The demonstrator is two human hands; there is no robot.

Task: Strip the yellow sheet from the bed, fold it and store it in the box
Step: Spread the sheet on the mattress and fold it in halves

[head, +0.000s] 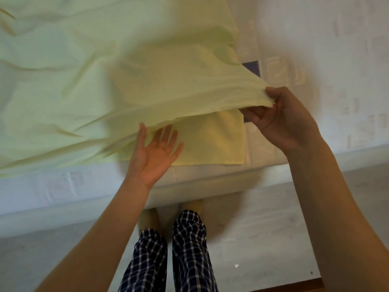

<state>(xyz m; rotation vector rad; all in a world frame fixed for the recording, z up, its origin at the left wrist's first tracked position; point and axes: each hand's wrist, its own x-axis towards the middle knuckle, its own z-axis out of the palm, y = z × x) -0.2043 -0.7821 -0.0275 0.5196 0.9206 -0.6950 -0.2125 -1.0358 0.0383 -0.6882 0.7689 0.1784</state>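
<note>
Right hand (280, 116) pinches yellow sheet (105, 70) corner — bulk lies toward 10 o'clock; left hand (154, 152) flat, fingers apart, beneath fold.

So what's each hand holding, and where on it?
The right hand pinches the sheet at its lifted corner. The left hand is open, palm up, fingers at the raised edge, gripping nothing.

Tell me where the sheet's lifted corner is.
Head view, right of centre: the right hand pinches the sheet corner, held up above the bare mattress near the bed's edge.
</note>
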